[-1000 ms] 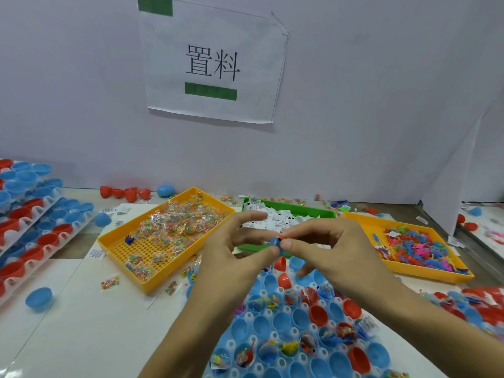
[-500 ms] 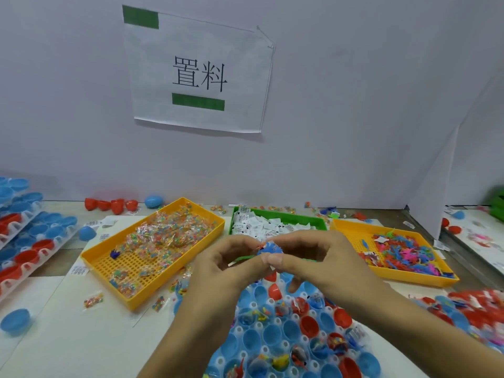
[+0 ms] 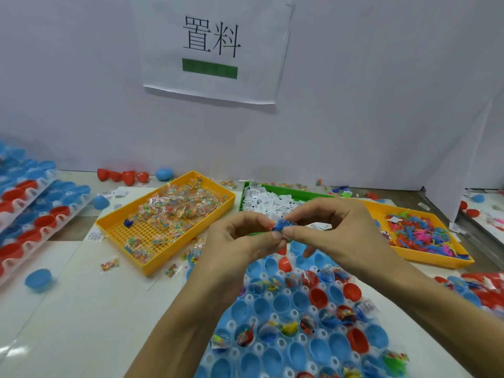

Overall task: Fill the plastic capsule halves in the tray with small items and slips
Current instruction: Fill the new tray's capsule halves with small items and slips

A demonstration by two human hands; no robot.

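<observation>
My left hand (image 3: 240,241) and my right hand (image 3: 335,230) meet above the far end of the capsule tray (image 3: 275,296), both pinching a small blue plastic toy (image 3: 281,224) between thumbs and fingertips. The clear tray holds blue and red capsule halves; several contain bead packets and coloured toys, others are bare inside. Behind the hands lie a yellow bin of bead packets (image 3: 163,214), a green bin of white paper slips (image 3: 272,200) and a yellow bin of coloured plastic toys (image 3: 425,236).
Stacked trays of blue and red halves (image 3: 30,214) sit at the left edge. Loose halves lie about: a blue one (image 3: 38,279) front left, red ones (image 3: 122,175) by the wall. More filled halves (image 3: 480,290) pile at right. A white partition (image 3: 458,170) stands right.
The camera view has dipped and shifted slightly. Both hands stay together, working the small blue toy between the fingertips; it now shows more clearly between them.
</observation>
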